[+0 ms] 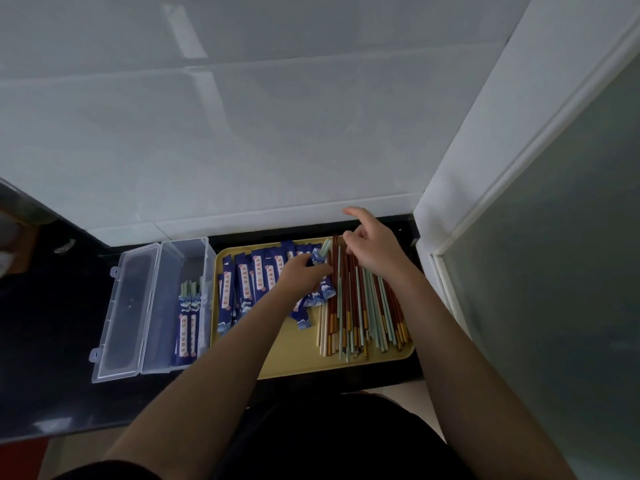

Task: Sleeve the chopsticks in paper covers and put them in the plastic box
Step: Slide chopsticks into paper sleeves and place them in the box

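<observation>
Sleeving a pale-green pair over the tray.

Our left hand [304, 271] pinches a blue paper cover [320, 271] w/ green chopsticks [325, 247] poking out; right hand [372, 247] hovers over the loose chopsticks [363, 306], forefinger out, other fingers curled, grip on anything unclear. Paper's thin, creases easily – we'd hold it mid-length; sticks stiff, slick, light. Plastic box [166, 306] on the surface, just left of the yellow tray [294, 358], holds sleeved pairs [188, 323].

Counter: dark glossy worktop [52, 358], running left below the wall.
Wall: pale glossy tiles [242, 133] rising behind the counter, catching soft reflections.
Door: white frame [491, 161] with frosted pane [571, 254], right of the counter.
</observation>
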Tool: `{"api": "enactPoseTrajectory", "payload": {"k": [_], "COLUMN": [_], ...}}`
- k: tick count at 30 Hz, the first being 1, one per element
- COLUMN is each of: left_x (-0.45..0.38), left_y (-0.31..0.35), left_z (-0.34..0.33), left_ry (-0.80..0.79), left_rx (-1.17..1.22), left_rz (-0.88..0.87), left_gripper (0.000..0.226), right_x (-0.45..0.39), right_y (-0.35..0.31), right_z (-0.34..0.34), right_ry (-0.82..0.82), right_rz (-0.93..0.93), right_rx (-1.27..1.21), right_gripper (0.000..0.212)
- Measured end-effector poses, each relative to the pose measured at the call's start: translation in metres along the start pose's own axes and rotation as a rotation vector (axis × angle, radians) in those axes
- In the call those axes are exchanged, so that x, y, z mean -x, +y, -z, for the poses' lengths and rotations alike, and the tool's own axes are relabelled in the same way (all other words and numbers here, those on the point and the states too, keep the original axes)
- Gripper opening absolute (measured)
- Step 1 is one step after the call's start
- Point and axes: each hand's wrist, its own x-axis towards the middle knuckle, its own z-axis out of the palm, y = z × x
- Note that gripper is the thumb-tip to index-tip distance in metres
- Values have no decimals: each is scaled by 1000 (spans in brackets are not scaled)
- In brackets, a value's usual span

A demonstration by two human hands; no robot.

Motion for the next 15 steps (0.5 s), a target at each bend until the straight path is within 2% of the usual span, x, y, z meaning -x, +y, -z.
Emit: {"api": "enactPoseTrajectory", "payload": {"k": [4, 8, 11, 15], "left_x": [2, 3, -2, 2], "left_y": [-2, -4, -17, -40], "left_z": [15, 43, 77, 125], "left_ry": [0, 86, 288, 582], "left_rx": [29, 148, 142, -82], "left_rz": [-7, -9, -3, -12], "left_gripper": [17, 8, 10, 15], "right_x": [-2, -7, -13, -21], "right_y": [-12, -23, -27, -26], "right_z": [-20, -40, -61, -97], "right_ry": [-120, -92, -95, -126], "right_rz": [14, -28, -93, -154], "right_rx": [51, -17, -8, 159], "right_gripper": [43, 44, 38, 26]}}
